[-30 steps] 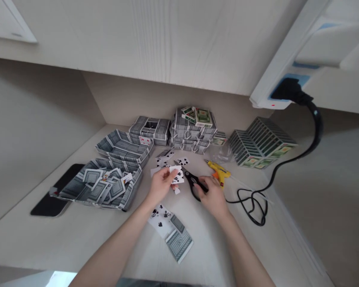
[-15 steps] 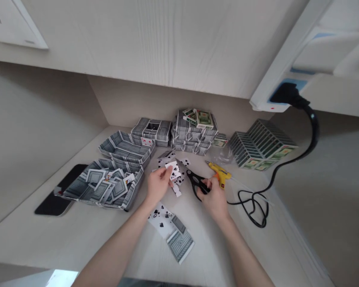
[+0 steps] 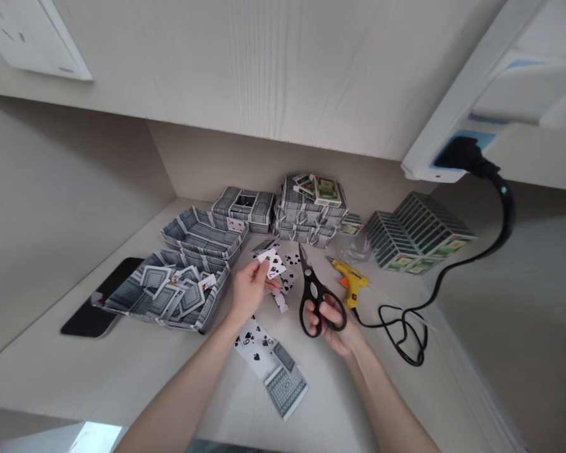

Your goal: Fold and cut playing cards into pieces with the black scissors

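My left hand (image 3: 248, 290) pinches a small cut piece of a playing card (image 3: 272, 262) with black spades on it, held up over the desk. My right hand (image 3: 336, 327) has its fingers through the black handles of a pair of scissors (image 3: 315, 296), lifted off the desk with the blades closed and pointing up and away. Card scraps (image 3: 281, 301) lie just below the held piece. Two more cards (image 3: 270, 363), one face up and one face down, rest under my left forearm.
A yellow glue gun (image 3: 349, 277) with a black cable (image 3: 405, 327) lies right of the scissors. Trays folded from cards (image 3: 170, 296) stand at left beside a black phone (image 3: 94, 302). Stacked card boxes (image 3: 306, 211) and a fanned row of decks (image 3: 417, 239) line the back.
My right hand has picked the scissors up off the desk and turned them upright. My left hand raised the card piece slightly.
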Demonstrator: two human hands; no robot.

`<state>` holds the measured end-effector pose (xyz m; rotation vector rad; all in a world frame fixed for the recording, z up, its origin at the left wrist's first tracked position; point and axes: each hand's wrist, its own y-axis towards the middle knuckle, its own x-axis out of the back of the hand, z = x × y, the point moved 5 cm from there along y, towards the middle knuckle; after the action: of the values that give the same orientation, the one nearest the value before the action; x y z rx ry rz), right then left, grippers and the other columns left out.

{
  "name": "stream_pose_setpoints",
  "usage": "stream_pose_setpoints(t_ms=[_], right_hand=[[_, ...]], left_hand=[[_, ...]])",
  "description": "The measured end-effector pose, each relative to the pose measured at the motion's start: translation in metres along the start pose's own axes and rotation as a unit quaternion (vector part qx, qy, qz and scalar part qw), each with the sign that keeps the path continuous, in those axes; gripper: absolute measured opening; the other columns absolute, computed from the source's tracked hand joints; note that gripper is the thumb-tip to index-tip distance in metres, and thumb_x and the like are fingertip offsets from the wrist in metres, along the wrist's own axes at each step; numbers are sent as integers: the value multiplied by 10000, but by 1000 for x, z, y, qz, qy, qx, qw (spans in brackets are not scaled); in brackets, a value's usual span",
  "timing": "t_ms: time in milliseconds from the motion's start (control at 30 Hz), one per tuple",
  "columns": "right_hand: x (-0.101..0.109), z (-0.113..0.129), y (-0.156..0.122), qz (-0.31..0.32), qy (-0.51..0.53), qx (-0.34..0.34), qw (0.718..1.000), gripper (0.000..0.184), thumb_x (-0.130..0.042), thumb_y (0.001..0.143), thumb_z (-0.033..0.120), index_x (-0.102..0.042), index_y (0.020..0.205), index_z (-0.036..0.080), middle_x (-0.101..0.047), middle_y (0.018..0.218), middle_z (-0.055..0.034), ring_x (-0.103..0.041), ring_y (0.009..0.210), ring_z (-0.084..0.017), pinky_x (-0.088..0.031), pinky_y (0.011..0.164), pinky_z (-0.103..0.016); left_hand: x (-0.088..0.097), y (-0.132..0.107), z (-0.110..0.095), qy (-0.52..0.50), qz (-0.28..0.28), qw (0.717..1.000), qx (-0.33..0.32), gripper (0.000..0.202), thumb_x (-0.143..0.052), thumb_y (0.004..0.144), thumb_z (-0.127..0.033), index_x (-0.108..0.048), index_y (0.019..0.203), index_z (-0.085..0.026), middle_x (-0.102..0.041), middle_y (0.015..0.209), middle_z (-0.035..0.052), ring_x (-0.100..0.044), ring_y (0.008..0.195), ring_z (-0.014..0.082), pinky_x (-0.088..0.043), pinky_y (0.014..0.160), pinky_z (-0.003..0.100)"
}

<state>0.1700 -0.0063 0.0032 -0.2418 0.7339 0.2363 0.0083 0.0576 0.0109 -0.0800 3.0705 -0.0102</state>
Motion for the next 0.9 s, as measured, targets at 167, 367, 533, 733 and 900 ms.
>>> stream_pose_setpoints(t_ms=[167,367,533,733,900], right_hand=[[-12,-3,2,40,-26,35,998,541,-772,567,355,-380,926,253,-548,738,7,-431,499,-70,-294,387,-161],[-27,0,-5,50,-85,88,991,646,-738,513,533,-364,964,264,-522,704,12,-425,516,-97,-341,427,-205],[-28,-5,-8,79,-141,34,986,816,-686,528,604,-318,1155,232,-520,726,-4,-438,537,-108,-368,467,-238],[-21,-17,-7,119,-180,-38,976,700,-653,604,574,-451,1135,166,-487,724,-11,-427,526,-94,-347,465,-234],[-23,-20,-7,122,-169,-48,977,709,-665,579,581,-486,1120,160,-478,711,-9,-418,525,-96,-335,454,-230]], left_hand=[[1,0,-1,-4,0,1000,-7,302,-481,764,-466,-481,668,-181,-597,471,-10,-593,424,165,-471,428,257],[3,-6,-8,65,-41,996,-34,346,-465,770,-487,-458,606,-183,-554,465,-25,-552,375,132,-420,354,219],[7,-5,-8,96,-60,992,-53,360,-387,808,-495,-456,634,-187,-539,465,-29,-539,373,121,-421,365,217],[7,-1,-4,111,-56,991,-48,331,-377,814,-476,-437,645,-197,-542,475,-26,-532,376,120,-414,369,214],[2,-4,-5,137,-53,988,-38,300,-366,820,-441,-433,645,-207,-543,463,-27,-526,367,127,-392,374,219]])
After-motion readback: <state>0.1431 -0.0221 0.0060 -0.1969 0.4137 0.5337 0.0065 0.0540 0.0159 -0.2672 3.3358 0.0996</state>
